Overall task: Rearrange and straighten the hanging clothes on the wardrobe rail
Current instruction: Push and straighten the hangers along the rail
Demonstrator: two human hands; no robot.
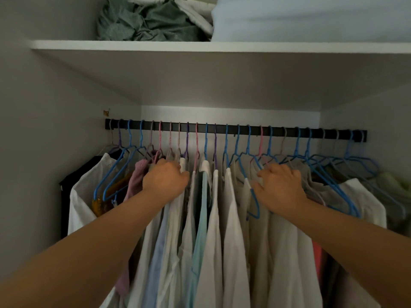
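Far left of the rail (235,127), a dark garment (66,185) hangs against the wall with a white shirt (82,196) beside it, and then two bare blue hangers (113,174) dangling askew in front of something mustard-coloured, so this end looks untidy and not yet sorted. A mauve top (135,181) sits bunched up just beside the left hand (165,181), which is pressed in among the shoulders of the clothes with its fingers curled over into the fabric; it seems to be gripping a garment top, though exactly which one I cannot tell, as the fingertips are buried. Between the two hands hangs the neatest stretch: pale shirts (213,218) and a light teal piece (201,218), hooks spaced fairly evenly and cloth falling straight, so that middle section reads as close to done. Now the right hand (280,187), fingers spread and bent, lying on a beige garment (266,241) at the shoulder near a blue hanger (253,196) whose arm hangs loose in front; it looks more like pressing and parting than a firm hold. Beyond it, on the right, blue hangers (333,172) overlap and cross at angles over cream and white clothes (364,203), clearly crowded. My read: the centre is orderly, both ends want spacing and squaring, and the empty hangers need a home. Above, a shelf (222,46) carries folded bedding (146,21).
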